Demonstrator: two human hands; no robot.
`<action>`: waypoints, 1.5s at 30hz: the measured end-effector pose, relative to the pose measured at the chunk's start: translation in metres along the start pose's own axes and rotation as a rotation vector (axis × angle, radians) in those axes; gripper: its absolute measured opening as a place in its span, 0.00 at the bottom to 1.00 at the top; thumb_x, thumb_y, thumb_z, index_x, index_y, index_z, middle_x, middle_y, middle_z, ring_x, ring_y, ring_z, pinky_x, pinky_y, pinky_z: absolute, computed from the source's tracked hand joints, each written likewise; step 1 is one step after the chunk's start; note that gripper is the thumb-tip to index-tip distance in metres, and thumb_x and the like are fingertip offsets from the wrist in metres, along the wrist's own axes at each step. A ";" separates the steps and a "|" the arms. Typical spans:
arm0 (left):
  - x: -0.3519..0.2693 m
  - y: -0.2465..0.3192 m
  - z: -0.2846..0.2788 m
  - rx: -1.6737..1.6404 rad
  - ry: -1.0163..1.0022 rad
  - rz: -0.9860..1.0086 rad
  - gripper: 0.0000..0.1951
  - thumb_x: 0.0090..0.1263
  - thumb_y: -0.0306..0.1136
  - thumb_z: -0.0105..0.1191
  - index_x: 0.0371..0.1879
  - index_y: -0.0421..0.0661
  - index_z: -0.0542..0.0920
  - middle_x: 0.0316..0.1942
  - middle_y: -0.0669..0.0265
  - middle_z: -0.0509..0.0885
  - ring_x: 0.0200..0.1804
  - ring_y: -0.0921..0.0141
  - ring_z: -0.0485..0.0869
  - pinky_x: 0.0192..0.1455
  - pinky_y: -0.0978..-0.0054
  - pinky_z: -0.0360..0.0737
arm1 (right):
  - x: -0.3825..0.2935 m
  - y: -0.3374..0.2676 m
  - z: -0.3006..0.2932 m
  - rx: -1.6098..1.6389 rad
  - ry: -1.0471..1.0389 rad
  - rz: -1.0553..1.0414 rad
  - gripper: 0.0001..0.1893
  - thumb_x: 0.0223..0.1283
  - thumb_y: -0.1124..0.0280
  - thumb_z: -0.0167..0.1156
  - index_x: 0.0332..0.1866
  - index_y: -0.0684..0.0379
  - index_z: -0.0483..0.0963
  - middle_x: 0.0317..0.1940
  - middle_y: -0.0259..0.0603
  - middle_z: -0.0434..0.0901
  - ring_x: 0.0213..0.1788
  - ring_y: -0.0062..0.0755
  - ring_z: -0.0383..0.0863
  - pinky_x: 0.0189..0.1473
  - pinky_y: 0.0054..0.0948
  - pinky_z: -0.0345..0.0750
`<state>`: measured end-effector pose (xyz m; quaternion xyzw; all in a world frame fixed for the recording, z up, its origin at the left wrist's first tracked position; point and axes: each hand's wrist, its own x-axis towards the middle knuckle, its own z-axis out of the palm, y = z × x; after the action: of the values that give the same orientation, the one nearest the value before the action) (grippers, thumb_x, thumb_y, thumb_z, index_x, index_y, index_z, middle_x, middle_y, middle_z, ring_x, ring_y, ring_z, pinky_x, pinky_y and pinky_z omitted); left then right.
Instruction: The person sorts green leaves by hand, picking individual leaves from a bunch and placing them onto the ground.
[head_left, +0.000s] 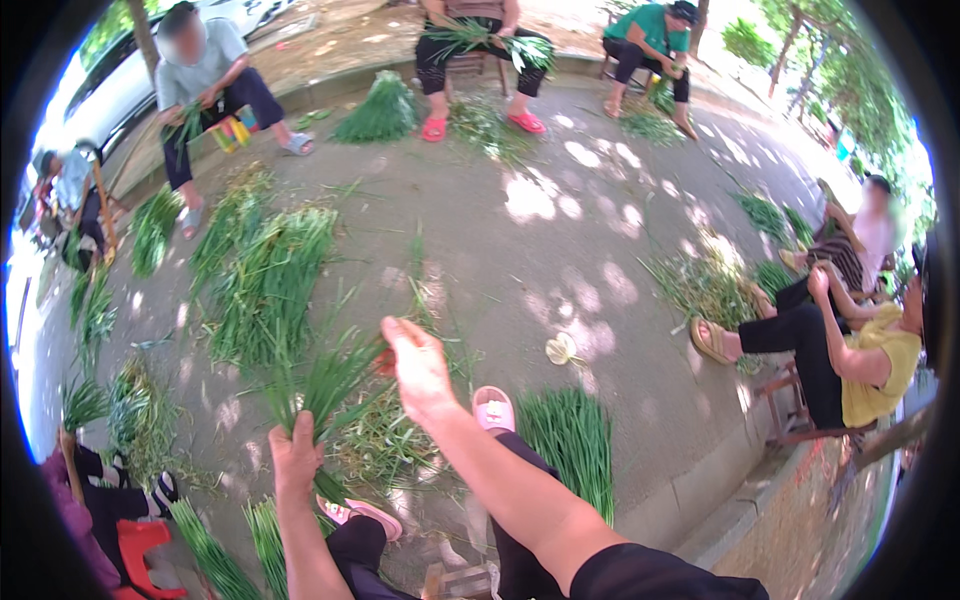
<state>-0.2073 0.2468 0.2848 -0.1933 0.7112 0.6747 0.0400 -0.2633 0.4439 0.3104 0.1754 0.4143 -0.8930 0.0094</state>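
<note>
My left hand (295, 454) is closed around a bunch of long green chive-like leaves (330, 379), which fan out upward and to the right. Beside the fanned leaf tips is my right hand (421, 371), its fingers bent; whether a leaf is pinched between them cannot be made out. Below the bunch, a loose heap of pale and yellowish trimmings (386, 442) lies on the pavement between my pink slippers (493, 409). To the right of my feet, a thick row of straight green stalks (570, 450) is laid out. A large leafy pile (274, 285) spreads beyond my left hand.
More stalk bundles (214, 551) lie at lower left, near a red plastic stool (142, 551). Several seated people handle greens around the pavement (480, 240). Another green pile (379, 109) stands at the far side. A kerb (675, 495) runs at lower right.
</note>
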 end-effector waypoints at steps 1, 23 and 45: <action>0.001 0.000 -0.002 -0.014 -0.023 0.017 0.14 0.64 0.42 0.54 0.27 0.43 0.76 0.18 0.73 0.74 0.13 0.81 0.65 0.14 0.83 0.60 | 0.003 0.000 -0.004 0.002 0.006 -0.021 0.09 0.61 0.62 0.55 0.34 0.57 0.73 0.23 0.29 0.74 0.23 0.19 0.72 0.27 0.21 0.72; -0.007 0.009 0.006 0.082 -0.124 0.063 0.16 0.65 0.43 0.53 0.20 0.44 0.74 0.15 0.79 0.67 0.20 0.84 0.62 0.20 0.82 0.58 | 0.009 -0.010 -0.016 0.032 0.164 -0.103 0.07 0.58 0.68 0.52 0.29 0.60 0.73 0.17 0.33 0.71 0.19 0.24 0.72 0.20 0.22 0.67; -0.002 0.007 -0.006 -0.183 -0.156 0.059 0.18 0.65 0.45 0.52 0.33 0.38 0.77 0.27 0.64 0.81 0.13 0.80 0.65 0.15 0.83 0.62 | 0.012 -0.032 -0.023 -0.030 0.064 -0.291 0.09 0.56 0.70 0.58 0.39 0.63 0.74 0.21 0.30 0.73 0.20 0.17 0.71 0.21 0.19 0.68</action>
<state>-0.2069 0.2410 0.2923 -0.1221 0.6466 0.7508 0.0574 -0.2727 0.4839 0.3163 0.1416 0.4489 -0.8726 -0.1306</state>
